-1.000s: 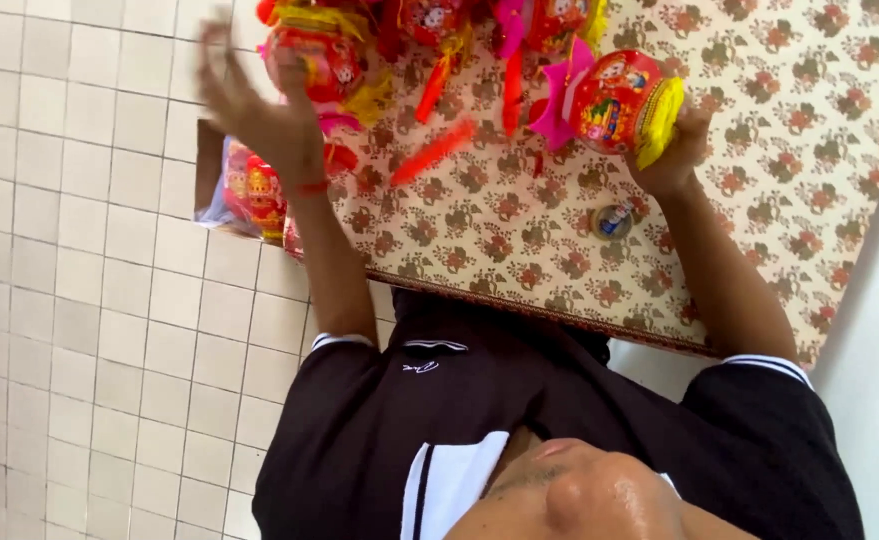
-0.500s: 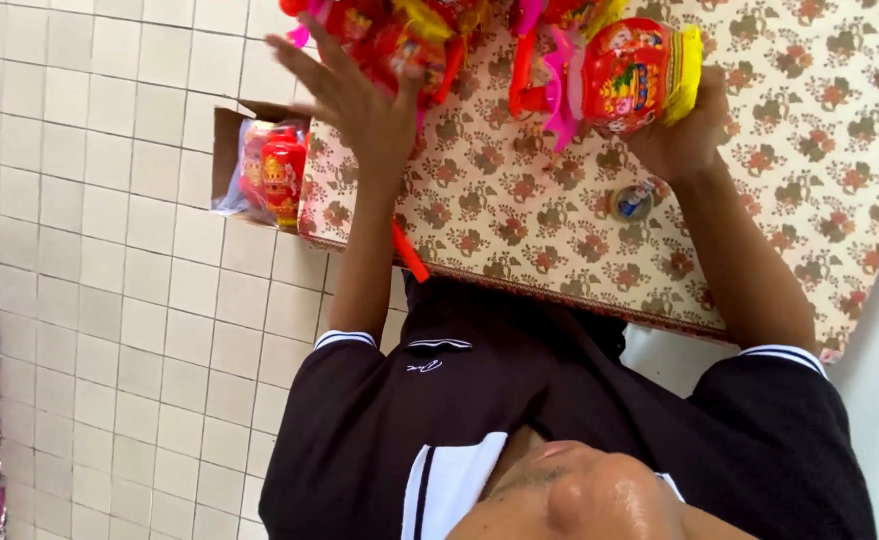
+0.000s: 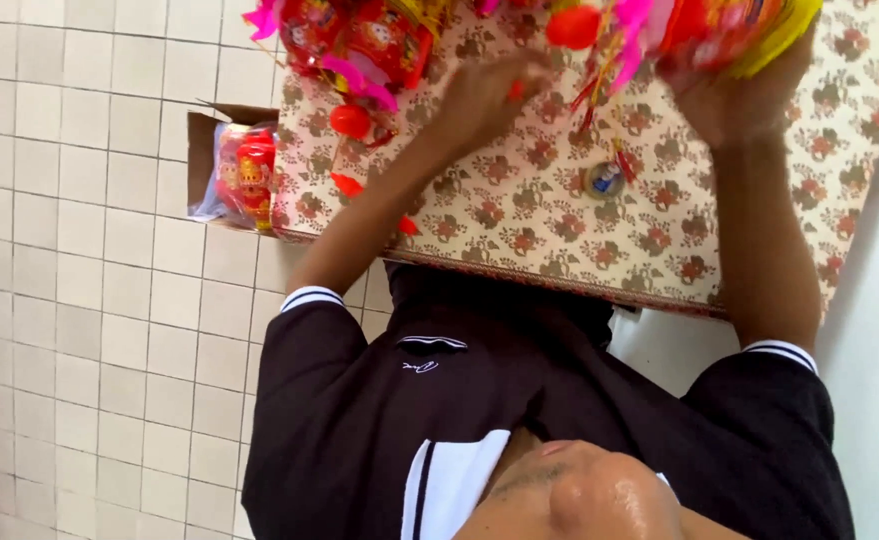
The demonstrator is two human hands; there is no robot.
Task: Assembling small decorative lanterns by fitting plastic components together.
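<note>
The red and yellow lantern [image 3: 734, 30] sits at the desk's top right corner, cupped from below by the right hand [image 3: 734, 95], fingers curled around it. Half a second ago that hand sat lower in view. Left of the lantern, the left hand [image 3: 489, 95] now rests on the flowered desk [image 3: 559, 220] with fingers loosely bent by red and pink ornaments [image 3: 359, 50]; earlier it was raised and spread. A small round tape roll [image 3: 603, 180] lies below the lantern; a cardboard box [image 3: 229, 170] stands at the desk's left edge.

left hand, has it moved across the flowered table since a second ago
Yes. The left hand was raised over the table's left corner by the cardboard box; now it rests further in, on the flowered table among the red decorations.
</note>
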